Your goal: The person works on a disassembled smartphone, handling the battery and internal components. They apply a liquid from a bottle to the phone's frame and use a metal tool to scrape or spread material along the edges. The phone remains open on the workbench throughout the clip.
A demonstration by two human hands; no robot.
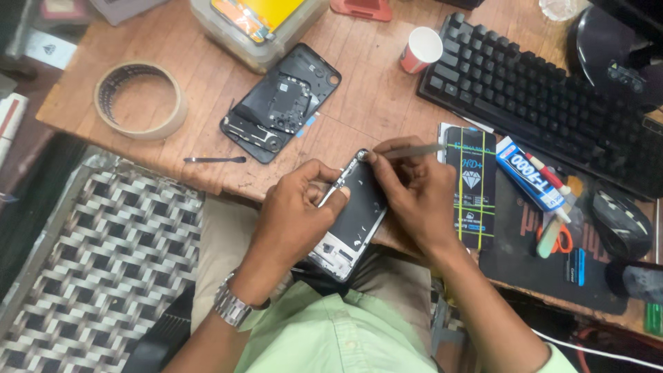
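Observation:
My left hand (298, 214) grips the left edge of an opened phone frame (353, 220) held over the front edge of the wooden desk (373, 103). My right hand (414, 190) holds a thin metal tool (414, 150), possibly tweezers, with its tip at the phone's top corner. A wristwatch (231, 305) sits on my left wrist. A second dismantled phone back (282, 103) lies flat on the desk just beyond my hands.
A tape roll (140, 100) sits at the left, a small dark tool (215, 159) by the desk edge. A paper cup (420, 50), black keyboard (545, 103), mouse (620, 224), screen-protector pack (471, 181), glue tube box (530, 174) and plastic box (259, 27) surround the area.

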